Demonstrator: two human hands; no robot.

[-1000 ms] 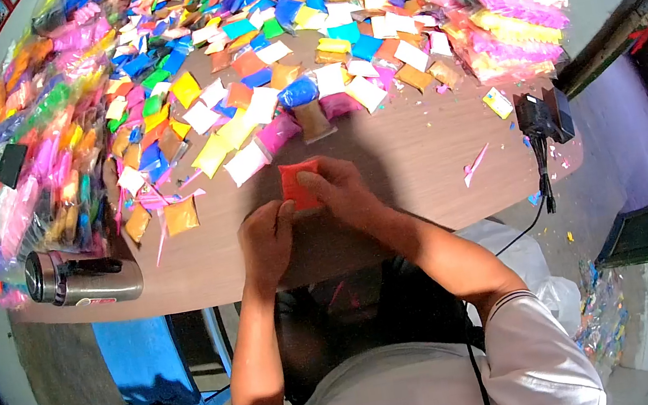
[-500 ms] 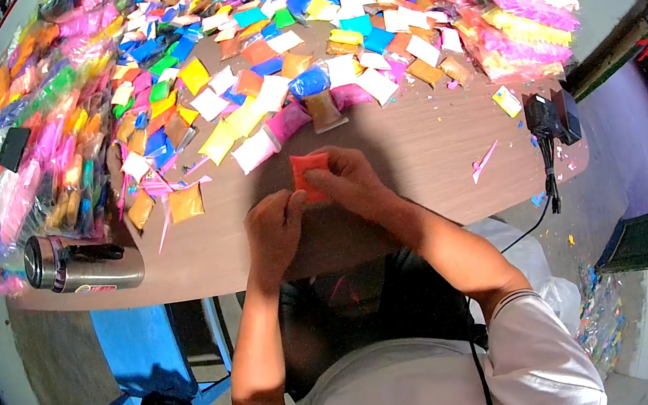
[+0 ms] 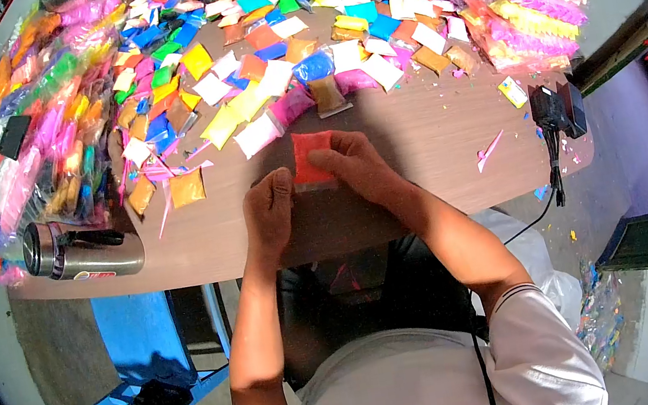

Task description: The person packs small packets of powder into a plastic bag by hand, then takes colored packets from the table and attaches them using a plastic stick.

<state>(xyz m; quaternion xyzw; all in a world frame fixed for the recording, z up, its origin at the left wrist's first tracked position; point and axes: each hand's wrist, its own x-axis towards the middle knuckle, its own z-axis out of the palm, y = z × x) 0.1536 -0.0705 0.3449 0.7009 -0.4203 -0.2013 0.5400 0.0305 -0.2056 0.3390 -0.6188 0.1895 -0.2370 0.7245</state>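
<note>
A small flat red packet [image 3: 311,153] with a clear strip along its lower edge is pinched at its right side by my right hand [image 3: 361,167], thumb on top. My left hand [image 3: 270,211] is closed just left of the packet, with a narrow gap between them. Its fingers are curled inward, and whatever they may hold is hidden. Beyond the hands lie a brown packet [image 3: 329,97], a pink packet [image 3: 291,105] and a white packet [image 3: 258,135].
A wide heap of coloured packets [image 3: 263,34] covers the table's far part. Bagged bundles stand left [image 3: 38,163] and right [image 3: 522,10]. A steel flask [image 3: 99,253] lies at the left edge; a black adapter [image 3: 549,111] with a cable sits right. A blue chair [image 3: 141,333] stands below left.
My left hand has come away from the red packet. My right hand has shifted the packet slightly away from me, and more of its surface shows. The view has moved slightly.
</note>
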